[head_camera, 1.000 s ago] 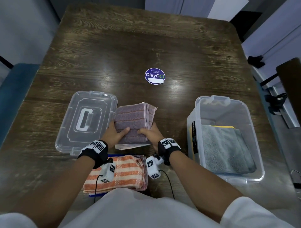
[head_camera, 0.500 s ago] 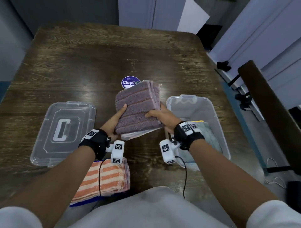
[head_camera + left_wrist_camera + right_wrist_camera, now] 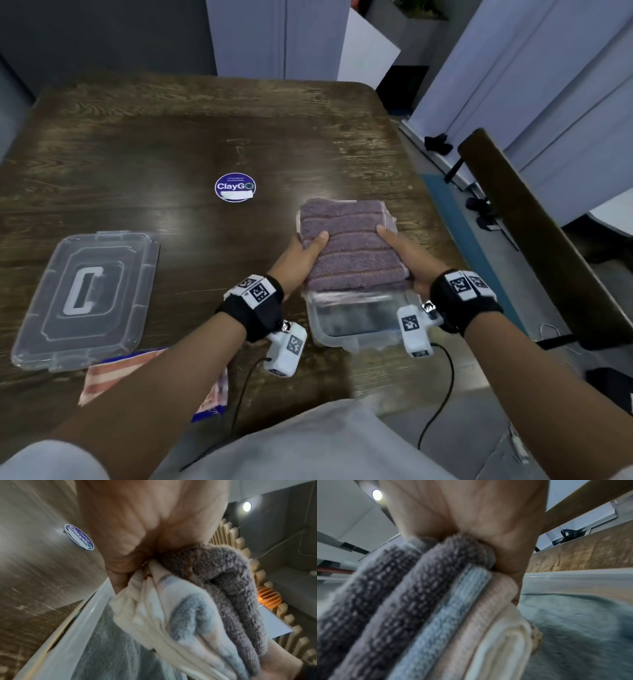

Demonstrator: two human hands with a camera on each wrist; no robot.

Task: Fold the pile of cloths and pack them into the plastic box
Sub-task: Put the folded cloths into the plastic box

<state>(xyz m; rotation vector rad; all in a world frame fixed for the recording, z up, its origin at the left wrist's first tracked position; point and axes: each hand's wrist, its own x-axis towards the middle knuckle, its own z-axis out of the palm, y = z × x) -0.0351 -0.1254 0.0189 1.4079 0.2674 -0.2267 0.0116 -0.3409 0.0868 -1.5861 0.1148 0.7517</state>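
Observation:
A folded stack of cloths [image 3: 352,246], purple striped on top with cream and pale blue layers below [image 3: 187,616] [image 3: 436,615], hangs over the clear plastic box [image 3: 356,337]. My left hand [image 3: 301,255] grips its left edge, thumb on top. My right hand [image 3: 407,255] grips the right edge the same way. A grey cloth [image 3: 109,650] [image 3: 583,635] lies inside the box beneath the stack. An orange-and-white striped folded cloth [image 3: 120,375] on a blue one sits at the near table edge, partly hidden by my left arm.
The clear box lid [image 3: 85,298] lies flat on the left of the dark wooden table [image 3: 171,137]. A round ClayGo sticker [image 3: 235,187] is stuck near the middle. A wooden chair back [image 3: 548,240] stands to the right of the table.
Both hands lifted the purple-topped stack off the table and carried it rightward until it hangs over the plastic box. The head view turned right with it.

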